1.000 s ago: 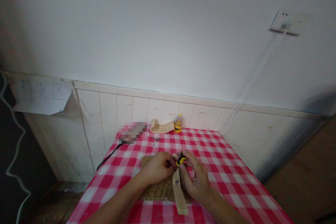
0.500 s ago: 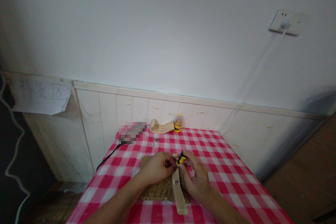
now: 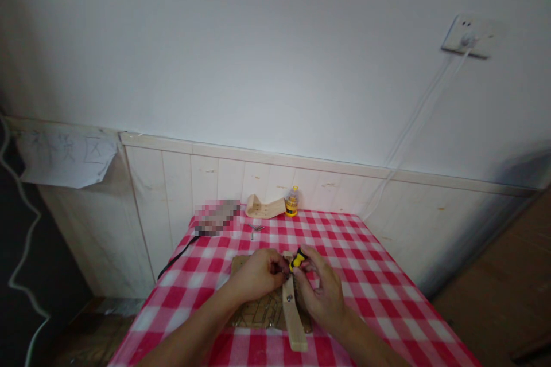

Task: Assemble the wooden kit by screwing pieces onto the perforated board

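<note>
A short yellow-and-black screwdriver (image 3: 298, 258) is gripped by its handle in my right hand (image 3: 322, 292), tilted with its lower end over a pale wooden piece (image 3: 294, 321). My left hand (image 3: 262, 275) is closed at the screwdriver's lower end, its fingertips pinched against the wood; whatever they hold there is too small to make out. A metal fastener (image 3: 290, 298) sits in the wood just below the fingers. Under the wooden piece lies a brown patterned mat (image 3: 258, 312), partly covered by my left hand and forearm.
A red-and-white checked cloth (image 3: 365, 287) covers the table. Several screws (image 3: 257, 228) lie beyond my hands. Farther back stand a curved wooden part (image 3: 264, 208) and a yellow-labelled bottle (image 3: 291, 202) near the panelled wall. A blurred-out object (image 3: 217, 218) with a black strap lies at the back left.
The screwdriver handle has turned slightly in my right hand, showing more yellow. Both hands stay in nearly the same place, and the wooden piece has not moved.
</note>
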Demonstrator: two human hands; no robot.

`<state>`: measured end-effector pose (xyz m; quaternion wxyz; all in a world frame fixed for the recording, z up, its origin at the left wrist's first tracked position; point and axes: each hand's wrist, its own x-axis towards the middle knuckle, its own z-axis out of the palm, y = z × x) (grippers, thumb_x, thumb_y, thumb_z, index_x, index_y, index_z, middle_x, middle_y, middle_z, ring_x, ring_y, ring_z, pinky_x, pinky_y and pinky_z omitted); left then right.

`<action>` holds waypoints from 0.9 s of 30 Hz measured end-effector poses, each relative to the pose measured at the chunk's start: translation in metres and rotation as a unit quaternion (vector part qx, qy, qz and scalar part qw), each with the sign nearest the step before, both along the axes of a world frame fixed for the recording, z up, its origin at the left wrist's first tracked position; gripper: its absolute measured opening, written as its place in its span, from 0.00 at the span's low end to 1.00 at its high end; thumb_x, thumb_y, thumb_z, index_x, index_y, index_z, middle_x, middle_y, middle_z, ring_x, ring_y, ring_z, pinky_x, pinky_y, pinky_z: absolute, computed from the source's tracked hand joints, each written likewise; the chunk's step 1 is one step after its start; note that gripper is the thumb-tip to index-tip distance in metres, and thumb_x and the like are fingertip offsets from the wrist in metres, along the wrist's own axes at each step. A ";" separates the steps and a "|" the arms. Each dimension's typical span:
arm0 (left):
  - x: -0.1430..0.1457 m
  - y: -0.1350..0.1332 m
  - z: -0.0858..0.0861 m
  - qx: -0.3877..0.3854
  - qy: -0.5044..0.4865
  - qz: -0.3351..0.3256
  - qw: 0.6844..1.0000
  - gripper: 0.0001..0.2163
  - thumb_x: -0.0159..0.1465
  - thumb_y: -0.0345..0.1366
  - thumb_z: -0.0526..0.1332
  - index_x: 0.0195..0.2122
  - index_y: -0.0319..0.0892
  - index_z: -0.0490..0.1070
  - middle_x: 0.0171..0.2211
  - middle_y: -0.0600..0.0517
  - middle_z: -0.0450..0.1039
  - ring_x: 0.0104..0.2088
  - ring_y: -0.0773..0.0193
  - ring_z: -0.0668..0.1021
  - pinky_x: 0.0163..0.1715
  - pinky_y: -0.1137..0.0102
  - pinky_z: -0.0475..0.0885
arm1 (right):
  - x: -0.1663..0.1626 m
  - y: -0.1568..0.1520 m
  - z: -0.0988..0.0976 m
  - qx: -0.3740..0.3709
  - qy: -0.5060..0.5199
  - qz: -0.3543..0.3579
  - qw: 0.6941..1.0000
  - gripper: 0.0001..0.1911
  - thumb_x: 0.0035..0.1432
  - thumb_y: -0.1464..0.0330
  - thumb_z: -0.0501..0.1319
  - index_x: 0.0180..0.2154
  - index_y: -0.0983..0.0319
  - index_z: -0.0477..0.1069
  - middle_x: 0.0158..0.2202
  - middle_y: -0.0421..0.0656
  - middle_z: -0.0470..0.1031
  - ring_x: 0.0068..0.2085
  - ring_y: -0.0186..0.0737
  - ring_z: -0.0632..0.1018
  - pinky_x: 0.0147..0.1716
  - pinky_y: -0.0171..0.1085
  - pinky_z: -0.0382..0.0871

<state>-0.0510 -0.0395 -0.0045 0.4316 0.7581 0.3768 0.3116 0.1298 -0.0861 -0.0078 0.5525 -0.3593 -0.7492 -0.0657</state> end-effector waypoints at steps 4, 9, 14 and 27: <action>0.000 -0.001 0.001 0.001 0.004 0.002 1.000 0.09 0.54 0.28 0.62 0.34 0.39 0.80 0.34 0.51 0.82 0.32 0.63 0.78 0.30 0.73 0.67 | -0.001 0.000 0.001 -0.002 0.011 0.002 1.000 0.27 0.64 0.74 0.62 0.62 0.53 0.64 0.47 0.46 0.81 0.37 0.43 0.84 0.37 0.41 0.84; 0.000 -0.001 0.003 0.003 0.014 0.004 1.000 0.07 0.55 0.29 0.62 0.33 0.38 0.79 0.32 0.51 0.81 0.30 0.63 0.77 0.28 0.74 0.66 | -0.002 0.001 0.001 -0.010 0.016 0.001 1.000 0.26 0.64 0.73 0.62 0.62 0.53 0.65 0.45 0.46 0.81 0.36 0.43 0.84 0.36 0.40 0.84; -0.001 0.000 0.002 0.008 0.015 0.003 1.000 0.09 0.54 0.27 0.61 0.34 0.38 0.80 0.33 0.50 0.81 0.31 0.63 0.78 0.29 0.73 0.67 | -0.002 0.000 -0.001 -0.007 0.006 0.011 1.000 0.27 0.64 0.74 0.61 0.63 0.53 0.64 0.47 0.47 0.80 0.39 0.44 0.84 0.38 0.41 0.85; -0.001 0.001 -0.001 -0.001 0.001 -0.005 1.000 0.08 0.55 0.29 0.61 0.33 0.39 0.79 0.34 0.49 0.81 0.32 0.60 0.79 0.32 0.72 0.70 | 0.002 0.000 -0.008 -0.068 0.010 0.066 0.995 0.28 0.68 0.74 0.57 0.66 0.53 0.61 0.51 0.49 0.81 0.47 0.46 0.85 0.44 0.42 0.84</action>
